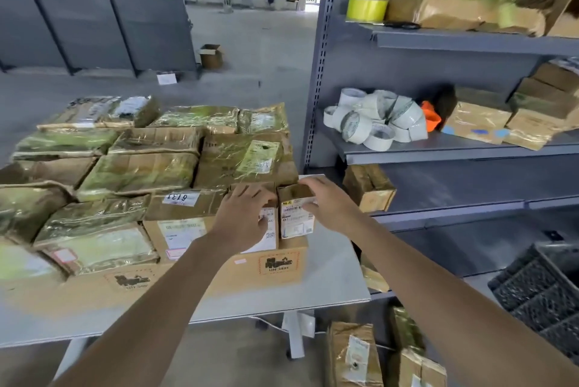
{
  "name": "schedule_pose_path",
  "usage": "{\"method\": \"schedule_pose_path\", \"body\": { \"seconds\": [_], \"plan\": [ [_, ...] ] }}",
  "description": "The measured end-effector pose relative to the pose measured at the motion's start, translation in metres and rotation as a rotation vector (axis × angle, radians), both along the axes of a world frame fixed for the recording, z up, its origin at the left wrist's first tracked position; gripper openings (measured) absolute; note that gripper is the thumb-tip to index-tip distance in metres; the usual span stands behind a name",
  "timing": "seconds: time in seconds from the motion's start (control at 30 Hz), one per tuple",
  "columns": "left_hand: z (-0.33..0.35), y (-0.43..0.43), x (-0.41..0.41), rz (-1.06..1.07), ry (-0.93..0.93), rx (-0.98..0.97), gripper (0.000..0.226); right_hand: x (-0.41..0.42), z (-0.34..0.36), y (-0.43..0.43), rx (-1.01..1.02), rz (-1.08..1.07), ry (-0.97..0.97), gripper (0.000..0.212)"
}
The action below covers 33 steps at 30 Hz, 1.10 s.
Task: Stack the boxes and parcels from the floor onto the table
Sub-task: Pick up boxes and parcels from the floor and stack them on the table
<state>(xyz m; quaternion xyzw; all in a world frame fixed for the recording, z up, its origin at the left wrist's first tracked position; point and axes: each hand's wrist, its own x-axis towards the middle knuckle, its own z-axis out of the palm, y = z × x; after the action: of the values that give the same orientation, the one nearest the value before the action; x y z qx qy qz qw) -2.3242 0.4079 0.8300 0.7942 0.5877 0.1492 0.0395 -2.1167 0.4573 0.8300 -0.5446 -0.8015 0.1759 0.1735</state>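
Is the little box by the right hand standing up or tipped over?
Standing up. The little box sits tall on the big carton, label facing front, right hand holding its top.
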Motion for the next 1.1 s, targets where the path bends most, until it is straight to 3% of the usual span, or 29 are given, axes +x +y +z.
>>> {"method": "schedule_pose_path", "body": {
  "seconds": [0.27, 0.4, 0.53, 0.67, 0.87, 0.97, 1.1],
  "plan": [
    [0.001, 0.005, 0.0, 0.015, 0.055, -0.01, 0.042, 0.003, 0.014, 0.0, -0.104, -0.052, -0.164, 0.063],
    [0.002, 0.008, 0.0, 0.005, 0.053, -0.012, 0.042, -0.012, 0.011, -0.007, -0.046, -0.132, -0.152, 0.065],
    [-0.001, 0.01, -0.003, -0.014, 0.061, 0.01, 0.043, -0.027, 0.003, -0.011, -0.043, -0.058, -0.177, 0.078],
    [-0.004, 0.011, -0.003, -0.015, 0.065, 0.026, 0.045, -0.019, 0.012, -0.007, -0.214, 0.09, -0.142, 0.098],
    [-0.006, 0.013, -0.003, -0.011, 0.068, 0.045, 0.046, -0.028, 0.0, -0.01, -0.141, 0.055, -0.222, 0.092],
    [-0.006, 0.013, -0.004, -0.016, 0.082, 0.048, 0.046, -0.024, -0.008, -0.01, -0.175, 0.064, -0.205, 0.097],
    [-0.001, 0.017, -0.002, -0.031, 0.143, 0.046, 0.05, -0.009, -0.007, -0.007, -0.28, 0.09, -0.039, 0.107]
  ]
}}
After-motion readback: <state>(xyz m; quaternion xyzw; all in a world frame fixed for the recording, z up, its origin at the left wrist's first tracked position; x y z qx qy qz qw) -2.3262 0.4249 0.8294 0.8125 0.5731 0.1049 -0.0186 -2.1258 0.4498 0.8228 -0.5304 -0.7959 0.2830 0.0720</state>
